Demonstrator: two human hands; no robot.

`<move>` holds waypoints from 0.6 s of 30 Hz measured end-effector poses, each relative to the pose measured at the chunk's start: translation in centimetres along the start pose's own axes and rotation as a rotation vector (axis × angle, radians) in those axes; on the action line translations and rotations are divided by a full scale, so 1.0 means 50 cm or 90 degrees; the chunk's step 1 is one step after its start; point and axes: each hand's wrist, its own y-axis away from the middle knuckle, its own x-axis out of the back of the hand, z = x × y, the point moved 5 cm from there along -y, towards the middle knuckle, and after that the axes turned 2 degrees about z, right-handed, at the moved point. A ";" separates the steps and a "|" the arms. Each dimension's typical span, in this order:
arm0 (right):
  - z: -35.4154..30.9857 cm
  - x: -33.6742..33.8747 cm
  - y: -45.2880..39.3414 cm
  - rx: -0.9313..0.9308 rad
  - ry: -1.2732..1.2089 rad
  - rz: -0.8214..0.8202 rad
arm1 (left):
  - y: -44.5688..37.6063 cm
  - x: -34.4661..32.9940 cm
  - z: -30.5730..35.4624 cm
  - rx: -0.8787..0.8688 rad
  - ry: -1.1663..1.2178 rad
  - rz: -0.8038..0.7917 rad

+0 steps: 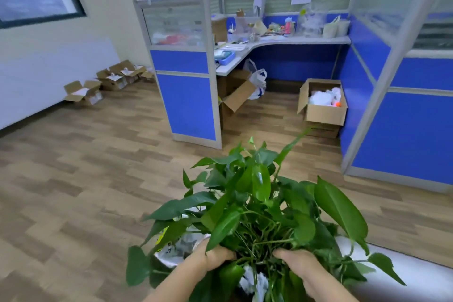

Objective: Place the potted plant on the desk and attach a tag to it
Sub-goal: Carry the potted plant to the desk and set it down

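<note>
A leafy green potted plant [255, 203] fills the bottom centre of the head view, held up in front of me over the floor. My left hand [215, 256] grips it from the left at the base of the stems, and my right hand [297, 263] grips it from the right. The pot itself is hidden under leaves and my hands. The white L-shaped desk [294, 41] stands inside the blue cubicle at the back, some distance ahead. No tag is visible.
The desk carries clutter: a blue tray [224, 57], bottles, bags. Open cardboard boxes [322, 103] and a plastic bag [257, 81] sit under it. A blue partition [181, 76] flanks the entrance. More boxes [83, 92] line the left wall. A white bag [176, 250] lies below the leaves.
</note>
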 end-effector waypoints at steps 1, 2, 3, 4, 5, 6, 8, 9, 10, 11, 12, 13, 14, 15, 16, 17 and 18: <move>-0.003 -0.005 -0.022 -0.011 -0.002 0.002 | -0.030 0.001 0.002 -0.008 -0.006 -0.002; -0.008 -0.011 -0.047 -0.020 -0.009 0.007 | -0.060 0.005 0.006 -0.017 -0.010 -0.003; -0.012 -0.015 -0.069 -0.028 -0.016 0.011 | -0.090 0.004 0.009 -0.020 -0.006 -0.009; -0.016 -0.020 -0.091 -0.038 -0.026 0.014 | -0.121 0.007 0.008 -0.022 -0.008 -0.006; -0.020 -0.028 -0.112 -0.048 -0.037 0.014 | -0.154 0.010 0.008 -0.029 -0.018 0.000; -0.025 -0.032 -0.131 -0.051 -0.043 0.020 | -0.185 0.012 0.008 -0.040 -0.021 0.006; -0.032 -0.042 -0.172 -0.054 -0.057 0.043 | -0.248 0.010 0.008 -0.059 -0.021 -0.007; -0.036 -0.047 -0.192 -0.058 -0.064 0.050 | -0.275 0.009 0.008 -0.066 -0.022 -0.018; -0.041 -0.052 -0.211 -0.058 -0.072 0.059 | -0.301 0.010 0.010 -0.076 -0.025 -0.024; -0.046 -0.055 -0.226 -0.059 -0.075 0.066 | -0.322 0.011 0.012 -0.083 -0.033 -0.031; -0.050 -0.060 -0.239 -0.061 -0.073 0.071 | -0.343 0.012 0.014 -0.089 -0.036 -0.037; -0.053 -0.066 -0.253 -0.065 -0.073 0.075 | -0.365 0.012 0.013 -0.093 -0.033 -0.043; -0.057 -0.070 -0.262 -0.067 -0.074 0.081 | -0.381 0.014 0.014 -0.096 -0.030 -0.047; -0.062 -0.073 -0.271 -0.069 -0.074 0.085 | -0.392 0.016 0.016 -0.096 -0.029 -0.054; -0.066 -0.074 -0.281 -0.069 -0.072 0.092 | -0.403 0.017 0.019 -0.098 -0.032 -0.058; -0.071 -0.076 -0.291 -0.071 -0.072 0.099 | -0.414 0.019 0.020 -0.100 -0.034 -0.059; -0.077 -0.078 -0.298 -0.072 -0.072 0.105 | -0.427 0.020 0.020 -0.101 -0.035 -0.057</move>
